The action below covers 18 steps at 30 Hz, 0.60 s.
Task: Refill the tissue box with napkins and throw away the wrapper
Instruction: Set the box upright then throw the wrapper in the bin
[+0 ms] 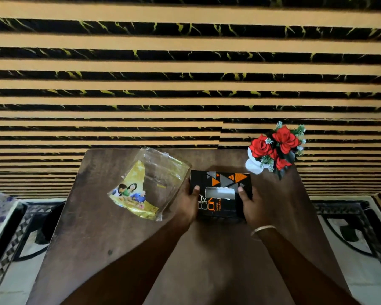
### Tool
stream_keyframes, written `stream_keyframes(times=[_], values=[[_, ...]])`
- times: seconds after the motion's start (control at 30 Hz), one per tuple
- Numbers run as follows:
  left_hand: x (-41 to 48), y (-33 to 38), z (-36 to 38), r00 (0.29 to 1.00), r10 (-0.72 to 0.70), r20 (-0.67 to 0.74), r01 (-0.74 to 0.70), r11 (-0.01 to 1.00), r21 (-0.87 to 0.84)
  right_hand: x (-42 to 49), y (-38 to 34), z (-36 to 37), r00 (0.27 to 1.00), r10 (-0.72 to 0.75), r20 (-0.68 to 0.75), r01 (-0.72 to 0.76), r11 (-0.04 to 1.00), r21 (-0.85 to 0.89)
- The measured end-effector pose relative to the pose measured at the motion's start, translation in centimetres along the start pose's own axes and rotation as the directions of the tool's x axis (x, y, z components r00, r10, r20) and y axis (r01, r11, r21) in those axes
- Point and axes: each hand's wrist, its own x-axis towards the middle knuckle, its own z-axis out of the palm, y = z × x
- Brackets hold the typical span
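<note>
A black tissue box [222, 181] with orange and grey triangles rests on the brown wooden table [123, 238], its top slot showing white napkins inside. My left hand [188, 204] grips the box's left end, thumb on top. My right hand [250, 206] grips the right end, thumb beside the slot. An empty clear plastic wrapper [147, 183] with a yellow printed picture lies flat on the table just left of the box, touching my left hand's side.
A white vase of red artificial roses [275, 148] stands at the table's far right corner, close behind the box. A striped orange-and-black wall rises behind. A dark object [51, 225] sits on the patterned floor at the table's left.
</note>
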Motion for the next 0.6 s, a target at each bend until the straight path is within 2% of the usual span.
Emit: stream_keyframes(times=[0.2,0.43,0.6], values=[[7.8,2.9,-0.7,0.996,-0.085,0.042,0.091,0.979,-0.184,7.7,-3.1,2.2,1.000,-0.001,-0.002,0.001,0.998,-0.056],[12.5,2.5,-1.9,0.990,-0.137,-0.013,0.133,0.972,-0.193,11.9,-2.9,4.8,0.999,0.030,0.040,-0.028,0.999,-0.039],[13.8,2.9,-3.9,0.994,-0.103,-0.045,0.093,0.978,-0.184,13.9,-3.2,7.1,0.996,0.036,0.079,-0.031,0.997,-0.067]])
